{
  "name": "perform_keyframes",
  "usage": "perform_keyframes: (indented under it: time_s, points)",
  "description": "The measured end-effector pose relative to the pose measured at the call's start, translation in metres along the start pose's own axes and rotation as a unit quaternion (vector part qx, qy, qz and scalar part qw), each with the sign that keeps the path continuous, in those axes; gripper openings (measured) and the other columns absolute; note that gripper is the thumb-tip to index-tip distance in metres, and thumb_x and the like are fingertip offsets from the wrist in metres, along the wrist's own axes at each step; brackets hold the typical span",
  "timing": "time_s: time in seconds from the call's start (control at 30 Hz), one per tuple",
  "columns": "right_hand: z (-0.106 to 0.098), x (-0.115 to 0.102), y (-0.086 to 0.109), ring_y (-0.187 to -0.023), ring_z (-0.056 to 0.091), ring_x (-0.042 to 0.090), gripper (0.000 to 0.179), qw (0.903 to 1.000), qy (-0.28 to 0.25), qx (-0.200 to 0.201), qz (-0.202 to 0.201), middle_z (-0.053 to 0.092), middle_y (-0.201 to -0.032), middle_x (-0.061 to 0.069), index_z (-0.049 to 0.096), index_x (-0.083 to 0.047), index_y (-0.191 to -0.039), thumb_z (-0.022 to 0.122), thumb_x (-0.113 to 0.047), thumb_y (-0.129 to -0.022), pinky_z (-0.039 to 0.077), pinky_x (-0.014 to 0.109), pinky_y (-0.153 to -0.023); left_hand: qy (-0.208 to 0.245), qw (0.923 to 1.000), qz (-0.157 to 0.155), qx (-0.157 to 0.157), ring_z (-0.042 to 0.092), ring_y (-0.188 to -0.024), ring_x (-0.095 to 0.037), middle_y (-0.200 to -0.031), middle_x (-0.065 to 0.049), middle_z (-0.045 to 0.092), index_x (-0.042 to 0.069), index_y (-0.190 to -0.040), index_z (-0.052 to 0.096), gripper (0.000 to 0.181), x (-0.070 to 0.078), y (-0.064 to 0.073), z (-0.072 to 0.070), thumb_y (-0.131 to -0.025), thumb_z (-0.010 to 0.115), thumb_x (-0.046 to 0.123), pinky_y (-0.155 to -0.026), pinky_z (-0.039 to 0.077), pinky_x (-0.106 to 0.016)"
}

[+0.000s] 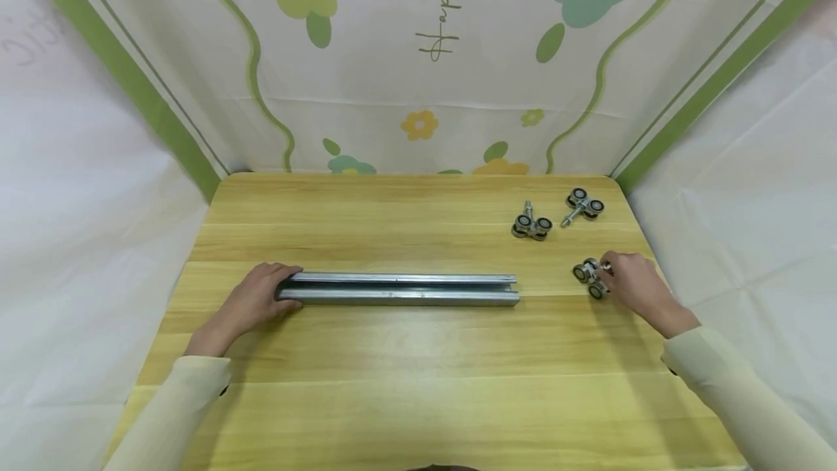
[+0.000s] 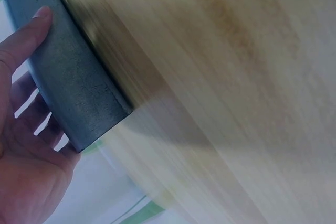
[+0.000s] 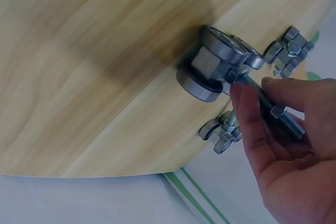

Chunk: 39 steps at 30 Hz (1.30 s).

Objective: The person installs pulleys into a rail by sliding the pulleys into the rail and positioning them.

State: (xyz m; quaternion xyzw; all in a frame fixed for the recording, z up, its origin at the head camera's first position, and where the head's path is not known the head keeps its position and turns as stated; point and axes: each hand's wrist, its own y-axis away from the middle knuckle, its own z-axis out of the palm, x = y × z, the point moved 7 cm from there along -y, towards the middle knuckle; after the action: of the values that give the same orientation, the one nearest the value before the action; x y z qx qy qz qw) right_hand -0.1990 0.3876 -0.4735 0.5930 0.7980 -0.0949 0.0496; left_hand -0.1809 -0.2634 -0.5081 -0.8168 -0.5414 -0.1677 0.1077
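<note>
A slotted steel track (image 1: 405,296) lies lengthwise across the middle of the table. My left hand (image 1: 264,293) grips its left end. In the left wrist view the thumb lies along one side of the track (image 2: 79,77), with the other fingers on its far side. On the right, my right hand (image 1: 631,282) pinches a roller trolley (image 1: 588,275) by its threaded bolt. Seen from the right wrist, this trolley's wheels (image 3: 223,45) are close to the tabletop; whether they touch it I cannot tell.
Two more roller trolleys lie at the back right: one (image 1: 532,227) with its bolt pointing backward, the other (image 1: 584,206) near the corner. The wooden table (image 1: 405,398) has a flower-printed cloth (image 1: 418,71) behind it and white cloth on both sides.
</note>
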Motion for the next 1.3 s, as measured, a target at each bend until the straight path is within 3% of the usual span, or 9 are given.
perform_keyframes:
  time_s: [0.23,0.53,0.97,1.1,1.3]
  points:
    - [-0.001,-0.003,-0.005,-0.062,0.070,0.028,0.009,0.9999,-0.009,0.001,-0.014,0.075,-0.080,0.022,0.073,0.010,-0.096,0.074,0.001,-0.093,0.058,0.050,-0.056,0.001,1.0000,0.001,0.000,0.062,-0.117,-0.044,-0.128,-0.023,0.070,0.000,-0.139,0.065,0.064,0.000,0.000,0.000,-0.085,0.091,0.024,-0.103,0.049,-0.062]
    - [0.000,-0.006,-0.005,-0.063,0.070,0.025,0.011,0.9996,-0.020,-0.016,-0.014,0.077,-0.085,0.022,0.076,0.009,-0.100,0.073,0.001,-0.093,0.058,0.047,-0.056,-0.004,1.0000,0.002,0.000,0.062,-0.116,-0.044,-0.128,-0.023,0.071,0.000,-0.139,0.065,0.064,0.002,0.000,-0.002,-0.085,0.091,0.023,-0.102,0.049,-0.062]
    - [0.002,-0.046,-0.006,-0.064,0.064,0.013,0.007,0.9959,-0.021,-0.039,-0.079,0.077,-0.086,0.014,0.078,0.004,-0.096,0.077,0.003,-0.089,0.059,0.044,-0.061,0.000,1.0000,0.003,0.002,0.063,-0.116,-0.043,-0.126,-0.021,0.072,0.001,-0.139,0.066,0.064,0.002,0.001,-0.001,-0.085,0.091,0.024,-0.103,0.050,-0.062]
    - [0.004,-0.055,-0.006,-0.063,0.060,0.009,0.009,0.9946,-0.026,-0.051,-0.087,0.077,-0.088,0.014,0.078,0.004,-0.098,0.077,0.005,-0.089,0.059,0.040,-0.060,0.003,1.0000,0.003,0.002,0.063,-0.116,-0.042,-0.127,-0.021,0.072,0.002,-0.139,0.066,0.064,0.001,0.001,-0.001,-0.085,0.091,0.025,-0.102,0.050,-0.061]
    - [0.006,-0.068,-0.004,-0.067,0.066,0.012,0.015,0.9933,-0.030,-0.061,-0.093,0.078,-0.094,0.018,0.078,0.006,-0.102,0.077,0.007,-0.088,0.061,0.040,-0.062,0.003,1.0000,0.004,0.002,0.062,-0.116,-0.042,-0.127,-0.021,0.072,0.002,-0.139,0.066,0.064,0.001,0.001,0.000,-0.085,0.091,0.025,-0.102,0.050,-0.061]
